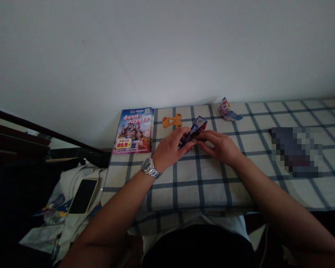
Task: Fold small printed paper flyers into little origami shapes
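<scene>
Over the middle of the checked cloth, my left hand (171, 144), with a metal watch (150, 168) on its wrist, grips a folded printed leaflet (197, 125) between thumb and fingers. The leaflet is blue and red and has a QR code near its upper tip. From the other side, my right hand (221, 146) pinches the leaflet's right edge; its fingertips partly hide the paper. A flat orange bear figure (169, 122) lies just beyond my left hand. To the left lies a stack of printed leaflets (135, 128) in similar colours.
A crumpled or folded piece of printed paper (227, 110) rests near the wall. At the right lies a dark, pixelated object (294, 150). Below the left table edge, a phone (83, 196) sits on white bags (65, 182). A white wall (167, 56) borders the cloth's far side.
</scene>
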`<state>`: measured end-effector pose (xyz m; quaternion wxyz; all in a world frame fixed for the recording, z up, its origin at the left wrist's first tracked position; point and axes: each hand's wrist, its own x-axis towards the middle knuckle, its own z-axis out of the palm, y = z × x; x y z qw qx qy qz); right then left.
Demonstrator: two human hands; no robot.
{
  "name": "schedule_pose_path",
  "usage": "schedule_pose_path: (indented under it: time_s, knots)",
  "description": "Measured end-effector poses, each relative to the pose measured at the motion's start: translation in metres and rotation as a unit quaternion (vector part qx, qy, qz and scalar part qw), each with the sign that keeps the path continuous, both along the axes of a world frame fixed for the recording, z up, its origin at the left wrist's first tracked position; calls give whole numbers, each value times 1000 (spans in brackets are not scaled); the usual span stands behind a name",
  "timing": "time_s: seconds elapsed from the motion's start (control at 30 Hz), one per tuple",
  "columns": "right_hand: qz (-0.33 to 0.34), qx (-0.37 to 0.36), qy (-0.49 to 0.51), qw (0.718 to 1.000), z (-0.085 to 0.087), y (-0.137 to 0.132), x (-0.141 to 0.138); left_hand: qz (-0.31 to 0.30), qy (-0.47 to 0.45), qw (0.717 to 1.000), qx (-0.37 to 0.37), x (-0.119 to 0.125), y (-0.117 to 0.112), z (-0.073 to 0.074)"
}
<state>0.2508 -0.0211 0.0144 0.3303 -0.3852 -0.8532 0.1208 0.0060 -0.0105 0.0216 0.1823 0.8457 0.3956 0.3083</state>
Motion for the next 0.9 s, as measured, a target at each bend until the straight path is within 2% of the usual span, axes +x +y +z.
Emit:
schedule_pose_path:
  time_s: [0.33,0.47,0.63,0.9]
  knots:
    - [18,-7,12,1000,4,-1,-1,5,-43,999,-25,3,2,1]
    - [22,-6,13,1000,1,0,-2,-15,-33,999,-23,3,1,3]
    - [27,-2,23,999,-1,1,-3,-5,11,1000,10,4,-1,1]
    - [21,-14,18,1000,-1,0,-4,10,27,1000,-12,9,-4,2]
